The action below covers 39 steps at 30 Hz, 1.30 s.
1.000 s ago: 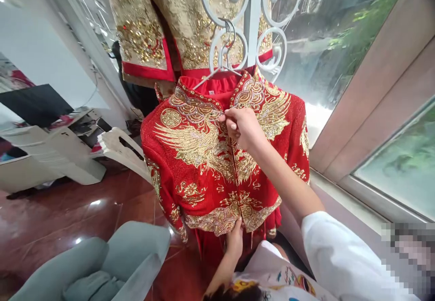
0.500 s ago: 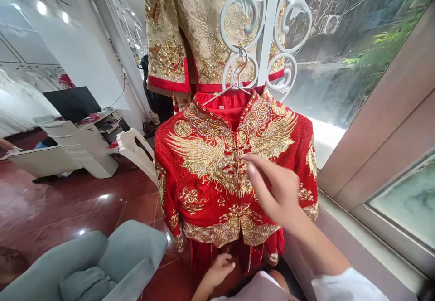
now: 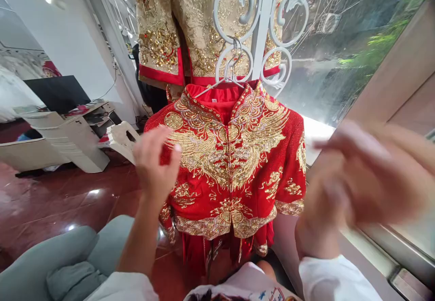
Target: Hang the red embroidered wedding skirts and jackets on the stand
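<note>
A red jacket (image 3: pixel 207 196) with gold embroidery hangs before me on a thin wire hanger (image 3: pixel 234 81), its front closed down the middle. Red cloth (image 3: pixel 190 251) shows below its hem. My left hand (image 3: pixel 156 160) is raised at the jacket's shoulder on the left side, thumb apart from the fingers and nothing visible in it; whether it touches the fabric I cannot tell. Off to the right of the jacket, my right hand (image 3: pixel 370 174) is close to the camera and smeared by motion, so its fingers are unclear.
Behind the jacket stands a white scrolled metal rack (image 3: pixel 267 29), and a beige and gold garment (image 3: pixel 200 24) hangs above. A grey armchair (image 3: pixel 50 255) is at lower left, near a white chair (image 3: pixel 120 140). Further back are a desk (image 3: pixel 74 142) and monitor (image 3: pixel 56 93). A window (image 3: pixel 326 65) is at right.
My left hand has risen from below the jacket's hem to its shoulder on the left. The right hand has left the jacket's front and swung to the right. The view shifted slightly.
</note>
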Tool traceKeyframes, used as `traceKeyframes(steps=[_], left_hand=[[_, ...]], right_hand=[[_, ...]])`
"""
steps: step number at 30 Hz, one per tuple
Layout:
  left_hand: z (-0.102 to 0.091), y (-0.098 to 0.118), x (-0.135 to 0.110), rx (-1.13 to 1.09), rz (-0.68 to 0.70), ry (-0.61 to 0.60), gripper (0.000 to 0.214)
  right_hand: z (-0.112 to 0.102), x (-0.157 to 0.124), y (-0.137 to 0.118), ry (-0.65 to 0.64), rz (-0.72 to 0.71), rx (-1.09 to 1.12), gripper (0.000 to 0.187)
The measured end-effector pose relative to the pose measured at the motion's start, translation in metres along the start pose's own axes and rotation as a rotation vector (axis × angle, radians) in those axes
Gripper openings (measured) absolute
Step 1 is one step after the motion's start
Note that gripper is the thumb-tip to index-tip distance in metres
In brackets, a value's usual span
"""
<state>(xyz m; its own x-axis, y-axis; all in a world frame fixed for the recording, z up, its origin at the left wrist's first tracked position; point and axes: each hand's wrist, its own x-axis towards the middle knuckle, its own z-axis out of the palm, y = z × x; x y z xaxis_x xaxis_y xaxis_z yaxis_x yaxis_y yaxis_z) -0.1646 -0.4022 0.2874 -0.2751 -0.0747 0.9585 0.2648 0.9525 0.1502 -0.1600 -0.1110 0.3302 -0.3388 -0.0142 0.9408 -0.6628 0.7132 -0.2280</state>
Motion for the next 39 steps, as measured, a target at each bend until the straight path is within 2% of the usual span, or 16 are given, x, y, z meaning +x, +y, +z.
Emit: traceKeyframes(steps=[2,4,6,8,11,14,16,19,21,24,26,29,32,35,39], left_hand=[[0.007,-0.035,0.014,0.068,-0.184,0.058,0.053],[0.014,-0.063,0.022,0.052,-0.350,-0.061,0.055],[0.016,-0.076,0.031,0.108,-0.421,-0.200,0.046],[0.011,-0.076,0.044,0.234,-0.389,-0.239,0.044],[0.002,-0.063,0.064,0.295,-0.229,-0.135,0.044],[0.005,-0.053,0.063,0.182,-0.126,-0.134,0.036],[0.010,-0.053,0.050,0.151,-0.148,-0.185,0.031],[0.010,-0.065,0.036,0.133,-0.227,-0.137,0.042],[0.005,-0.078,0.038,0.033,-0.214,-0.143,0.041],[0.000,-0.102,0.053,-0.206,-0.153,-0.288,0.033],[0.003,-0.112,0.061,-0.315,-0.176,-0.363,0.035],[0.008,-0.108,0.063,-0.288,-0.223,-0.318,0.038],[0.003,-0.090,0.063,-0.097,-0.230,-0.236,0.041],[-0.012,-0.087,0.074,0.009,-0.298,-0.375,0.039],[-0.023,-0.107,0.090,-0.251,-0.445,-0.642,0.039]], right_hand=[[0.030,0.029,0.045,0.026,-0.073,-0.079,0.048],[0.056,0.045,0.090,-0.087,-0.079,-0.165,0.048],[0.071,0.049,0.122,-0.208,0.007,-0.240,0.044],[0.073,0.048,0.137,-0.197,0.126,-0.331,0.039],[0.063,0.044,0.138,-0.125,0.227,-0.337,0.041],[0.061,0.030,0.135,-0.107,0.291,-0.082,0.035],[0.066,0.013,0.136,-0.070,0.339,0.018,0.033],[0.069,-0.009,0.133,-0.004,0.377,-0.082,0.038],[0.064,-0.017,0.128,0.031,0.380,-0.216,0.044],[0.057,-0.024,0.121,0.063,0.341,-0.373,0.048],[0.059,-0.029,0.120,0.078,0.323,-0.402,0.051],[0.068,-0.030,0.122,0.118,0.330,-0.343,0.054],[0.070,-0.017,0.122,0.143,0.381,-0.268,0.051],[0.060,0.006,0.119,0.103,0.424,-0.172,0.041],[0.045,0.031,0.114,0.042,0.358,-0.181,0.037]])
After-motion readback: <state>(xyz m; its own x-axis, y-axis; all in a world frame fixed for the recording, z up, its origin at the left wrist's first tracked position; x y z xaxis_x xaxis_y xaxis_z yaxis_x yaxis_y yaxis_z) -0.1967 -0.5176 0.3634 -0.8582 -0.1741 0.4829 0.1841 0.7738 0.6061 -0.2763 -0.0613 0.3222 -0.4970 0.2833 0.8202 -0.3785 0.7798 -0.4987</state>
